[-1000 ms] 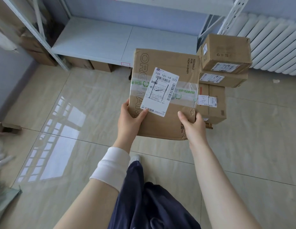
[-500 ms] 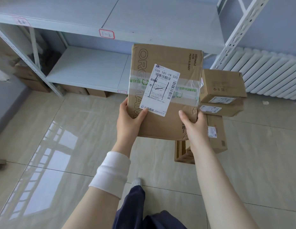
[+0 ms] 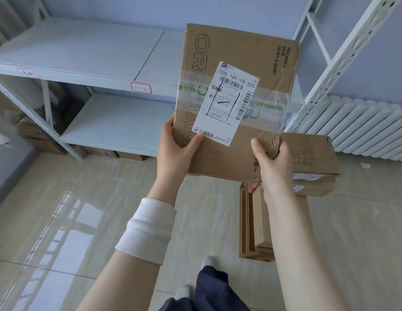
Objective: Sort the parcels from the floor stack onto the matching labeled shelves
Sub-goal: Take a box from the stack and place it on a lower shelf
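Pale blue wall backs a white metal shelf rack with two bare grey-white boards, and a white ribbed radiator stands along the wall to the right of it. On the front edge of the upper board sits a red-bordered paper tag handwritten "1-2"; a second tag toward the left end of that edge is too blurred for me to read. I hold a flat brown cardboard parcel up in the air in front of the rack's right end, tilted slightly, its face toward me. Its white shipping label, printed "505 101-19 525", sits askew over a band of clear tape with green print. My left hand grips the parcel's lower left edge, thumb pressed on the front at the label's bottom corner, fingers out of sight behind. My right hand grips the lower right corner, thumb on the front, fingers wrapped round the edge. Just behind that hand, on the glossy beige tiled floor, is the floor stack of brown cardboard boxes. A white knit cuff circles my left forearm. More cardboard boxes sit under the lower board.
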Demonstrator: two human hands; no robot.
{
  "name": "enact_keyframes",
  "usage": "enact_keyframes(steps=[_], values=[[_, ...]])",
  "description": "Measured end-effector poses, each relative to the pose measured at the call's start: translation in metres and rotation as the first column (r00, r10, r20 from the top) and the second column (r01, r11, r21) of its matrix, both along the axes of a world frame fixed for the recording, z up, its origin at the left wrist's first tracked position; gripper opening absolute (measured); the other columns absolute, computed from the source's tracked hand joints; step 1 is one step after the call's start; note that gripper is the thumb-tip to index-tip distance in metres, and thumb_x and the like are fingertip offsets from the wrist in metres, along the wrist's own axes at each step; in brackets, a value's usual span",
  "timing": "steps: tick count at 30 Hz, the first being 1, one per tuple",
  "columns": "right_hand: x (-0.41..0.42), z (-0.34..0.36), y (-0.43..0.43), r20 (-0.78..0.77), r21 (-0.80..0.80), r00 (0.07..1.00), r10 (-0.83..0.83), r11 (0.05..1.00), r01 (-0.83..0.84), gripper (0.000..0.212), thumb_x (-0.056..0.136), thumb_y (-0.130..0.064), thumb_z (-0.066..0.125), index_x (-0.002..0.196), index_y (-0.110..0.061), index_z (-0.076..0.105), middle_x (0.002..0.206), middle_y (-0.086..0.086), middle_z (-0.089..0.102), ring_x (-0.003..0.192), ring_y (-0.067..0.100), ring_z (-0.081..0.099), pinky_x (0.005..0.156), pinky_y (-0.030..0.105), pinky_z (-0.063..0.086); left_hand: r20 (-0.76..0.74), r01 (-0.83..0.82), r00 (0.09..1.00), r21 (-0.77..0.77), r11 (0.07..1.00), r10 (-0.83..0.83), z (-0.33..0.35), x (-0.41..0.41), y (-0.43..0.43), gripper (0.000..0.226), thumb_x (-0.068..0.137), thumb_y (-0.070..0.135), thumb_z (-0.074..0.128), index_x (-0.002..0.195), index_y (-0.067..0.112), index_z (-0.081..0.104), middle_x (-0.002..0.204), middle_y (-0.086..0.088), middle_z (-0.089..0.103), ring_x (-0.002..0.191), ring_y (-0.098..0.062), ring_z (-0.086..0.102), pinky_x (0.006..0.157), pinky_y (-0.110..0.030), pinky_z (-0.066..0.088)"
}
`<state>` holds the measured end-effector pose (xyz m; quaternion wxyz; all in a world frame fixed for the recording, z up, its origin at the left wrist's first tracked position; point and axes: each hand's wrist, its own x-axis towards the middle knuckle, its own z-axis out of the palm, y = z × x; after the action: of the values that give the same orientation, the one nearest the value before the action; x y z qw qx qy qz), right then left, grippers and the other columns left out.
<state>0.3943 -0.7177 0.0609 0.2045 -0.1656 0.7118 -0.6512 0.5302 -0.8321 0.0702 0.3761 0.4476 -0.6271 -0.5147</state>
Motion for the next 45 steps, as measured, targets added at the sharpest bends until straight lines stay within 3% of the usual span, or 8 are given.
enact_keyframes(steps=[3, 7, 10, 17, 24, 29, 39, 45], values=[[-0.028, 0.026, -0.017, -0.047, -0.054, 0.999, 0.007, 0.999, -0.009, 0.045, 0.085, -0.023, 0.068, 0.126, -0.014, 0.053, 0.107, -0.006, 0.067, 0.092, 0.000, 0.063, 0.078, 0.010, 0.048, -0.038, -0.006, 0.999, -0.046, 0.999, 0.004, 0.025, -0.026, -0.014, 0.059, 0.080, 0.030, 0.072, 0.131, 0.025, 0.043, 0.111, 0.020, 0.055, 0.104, 0.002, 0.055, 0.095, -0.030, 0.048], [-0.058, 0.066, -0.037, -0.124, -0.107, 0.992, 0.013, 0.994, -0.026, 0.048, 0.084, -0.027, 0.069, 0.128, -0.016, 0.052, 0.111, -0.005, 0.067, 0.097, 0.004, 0.063, 0.083, 0.018, 0.051, -0.113, -0.018, 0.994, -0.105, 0.994, 0.006, 0.065, -0.054, -0.032, 0.059, 0.080, 0.028, 0.072, 0.131, 0.024, 0.043, 0.116, 0.014, 0.058, 0.107, -0.002, 0.056, 0.096, -0.036, 0.049], [-0.073, 0.096, -0.051, -0.190, -0.144, 0.982, 0.014, 0.989, -0.042, 0.048, 0.084, -0.028, 0.068, 0.128, -0.017, 0.051, 0.110, -0.006, 0.066, 0.095, 0.002, 0.063, 0.075, 0.010, 0.050, -0.172, -0.033, 0.985, -0.146, 0.989, 0.007, 0.093, -0.067, -0.045, 0.056, 0.080, 0.027, 0.072, 0.129, 0.026, 0.044, 0.114, 0.016, 0.059, 0.105, 0.003, 0.056, 0.096, -0.034, 0.049], [-0.096, 0.167, -0.082, -0.268, -0.284, 0.963, -0.020, 0.957, -0.059, 0.042, 0.084, -0.024, 0.067, 0.123, -0.020, 0.053, 0.095, -0.016, 0.066, 0.078, -0.011, 0.062, 0.061, 0.001, 0.045, -0.257, -0.049, 0.966, -0.284, 0.958, -0.026, 0.159, -0.092, -0.081, 0.050, 0.082, 0.022, 0.070, 0.125, 0.026, 0.045, 0.103, 0.027, 0.055, 0.082, 0.031, 0.047, 0.067, 0.006, 0.036], [-0.109, 0.248, -0.122, -0.368, -0.400, 0.924, -0.106, 0.915, -0.055, 0.045, 0.084, -0.021, 0.068, 0.126, -0.017, 0.053, 0.105, -0.009, 0.067, 0.095, 0.003, 0.064, 0.092, 0.029, 0.051, -0.364, -0.066, 0.926, -0.415, 0.908, -0.099, 0.237, -0.115, -0.127, 0.058, 0.080, 0.025, 0.072, 0.131, 0.024, 0.044, 0.110, 0.021, 0.058, 0.098, 0.012, 0.054, 0.079, -0.003, 0.044], [-0.119, 0.295, -0.159, -0.440, -0.455, 0.882, -0.166, 0.889, -0.059, 0.041, 0.084, -0.023, 0.069, 0.121, -0.017, 0.056, 0.103, -0.010, 0.067, 0.096, 0.008, 0.065, 0.094, 0.032, 0.050, -0.416, -0.090, 0.900, -0.475, 0.875, -0.133, 0.287, -0.123, -0.164, 0.059, 0.079, 0.027, 0.073, 0.130, 0.024, 0.044, 0.116, 0.015, 0.058, 0.105, -0.003, 0.057, 0.091, -0.040, 0.051], [-0.173, 0.335, -0.222, -0.494, -0.492, 0.845, -0.204, 0.867, -0.078, 0.042, 0.084, -0.024, 0.068, 0.123, -0.015, 0.054, 0.098, -0.014, 0.065, 0.085, -0.004, 0.062, 0.077, 0.015, 0.050, -0.368, -0.045, 0.907, -0.571, 0.820, -0.206, 0.335, -0.168, -0.237, 0.063, 0.078, 0.029, 0.073, 0.131, 0.026, 0.040, 0.119, 0.011, 0.056, 0.109, -0.007, 0.054, 0.091, -0.031, 0.050], [-0.254, 0.359, -0.249, -0.551, -0.416, 0.813, -0.190, 0.906, -0.071, 0.053, 0.081, -0.025, 0.071, 0.128, -0.016, 0.047, 0.104, -0.011, 0.063, 0.098, 0.008, 0.062, 0.091, 0.030, 0.049, -0.243, 0.083, 0.928, -0.604, 0.793, -0.282, 0.357, -0.240, -0.277, 0.069, 0.078, 0.027, 0.074, 0.136, 0.020, 0.038, 0.119, 0.006, 0.053, 0.109, -0.011, 0.053, 0.092, -0.029, 0.047]])
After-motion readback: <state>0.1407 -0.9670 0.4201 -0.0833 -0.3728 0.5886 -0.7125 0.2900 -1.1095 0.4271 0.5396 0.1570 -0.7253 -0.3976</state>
